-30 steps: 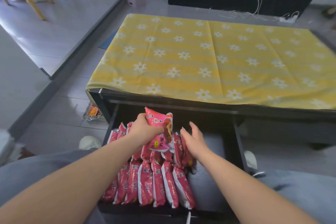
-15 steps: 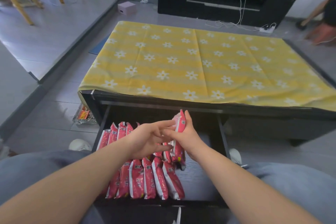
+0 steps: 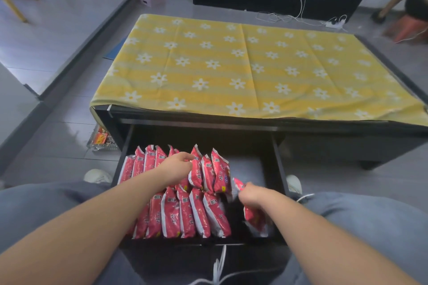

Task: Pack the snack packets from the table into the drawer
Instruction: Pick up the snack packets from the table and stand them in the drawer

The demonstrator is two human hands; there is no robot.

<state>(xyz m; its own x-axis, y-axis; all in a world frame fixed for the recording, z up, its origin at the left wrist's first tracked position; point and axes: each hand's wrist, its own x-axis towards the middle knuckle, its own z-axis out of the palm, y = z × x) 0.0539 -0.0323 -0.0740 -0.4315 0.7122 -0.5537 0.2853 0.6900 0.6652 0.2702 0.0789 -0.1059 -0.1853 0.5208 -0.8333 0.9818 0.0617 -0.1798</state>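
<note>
Beneath the cloth-covered desk, the drawer is pulled open; its back packets are touched by the loosely curled left hand, and one packet is gripped by the right hand.

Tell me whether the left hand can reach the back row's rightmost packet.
Probably yes: the left hand rests on that row, the rightmost packet stands uncovered, and the right hand holds another packet nearer the front.

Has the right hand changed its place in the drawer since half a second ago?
Yes. The right hand, gripping a packet, came from the back middle of the drawer toward its front and right wall.
</note>
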